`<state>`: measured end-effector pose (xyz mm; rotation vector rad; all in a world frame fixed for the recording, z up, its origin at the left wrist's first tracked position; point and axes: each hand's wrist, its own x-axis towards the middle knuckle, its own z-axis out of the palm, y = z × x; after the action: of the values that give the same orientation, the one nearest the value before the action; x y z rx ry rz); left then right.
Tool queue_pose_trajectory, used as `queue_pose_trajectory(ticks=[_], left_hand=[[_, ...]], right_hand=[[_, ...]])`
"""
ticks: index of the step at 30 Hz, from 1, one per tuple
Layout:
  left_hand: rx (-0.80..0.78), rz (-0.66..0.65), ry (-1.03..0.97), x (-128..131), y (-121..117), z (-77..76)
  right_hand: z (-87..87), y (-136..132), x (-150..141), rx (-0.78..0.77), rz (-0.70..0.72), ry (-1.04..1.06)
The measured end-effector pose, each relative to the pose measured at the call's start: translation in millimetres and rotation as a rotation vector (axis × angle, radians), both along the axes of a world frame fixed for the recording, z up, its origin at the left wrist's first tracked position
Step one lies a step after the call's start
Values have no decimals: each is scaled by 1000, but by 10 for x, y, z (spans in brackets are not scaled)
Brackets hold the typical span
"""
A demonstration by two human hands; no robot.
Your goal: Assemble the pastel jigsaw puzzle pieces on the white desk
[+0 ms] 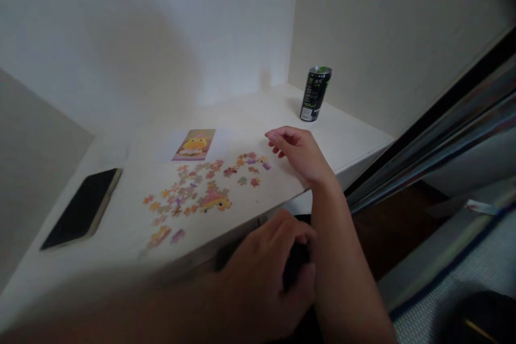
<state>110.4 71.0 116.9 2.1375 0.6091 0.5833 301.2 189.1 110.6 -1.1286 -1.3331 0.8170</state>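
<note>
Puzzle pieces (215,196) | left of right fingers (282,131), cannot tell if pinching | left fingers (298,230) curled, apart

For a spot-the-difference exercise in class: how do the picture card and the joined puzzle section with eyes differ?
The picture card has straight edges; the joined puzzle section has a jagged outline. The card shows a whole yellow face, the section only part of one. The card lies farther back, the section nearer the camera. Both show yellow and pink.

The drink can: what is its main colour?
The can is black with some green, best seen in the head view.
</note>
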Motion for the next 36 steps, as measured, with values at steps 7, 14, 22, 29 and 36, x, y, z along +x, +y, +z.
queue_pose_trajectory(ticks=[7, 14, 22, 29, 36], left_hand=[[-269, 204, -72, 518, -194, -586], [-789, 321, -324, 589, -302, -785], [-854, 303, -390, 538, -358, -849], [-726, 503, -430, 562, -418, -858], [-12, 746, -448, 122, -211, -429]], right_hand=[[-88, -39, 118, -64, -8, 33], [-137, -29, 174, -89, -14, 66], [-164, -6, 197, -65, -61, 80], [-191, 22, 209, -66, -112, 156], [-202, 26, 193, -72, -104, 161]])
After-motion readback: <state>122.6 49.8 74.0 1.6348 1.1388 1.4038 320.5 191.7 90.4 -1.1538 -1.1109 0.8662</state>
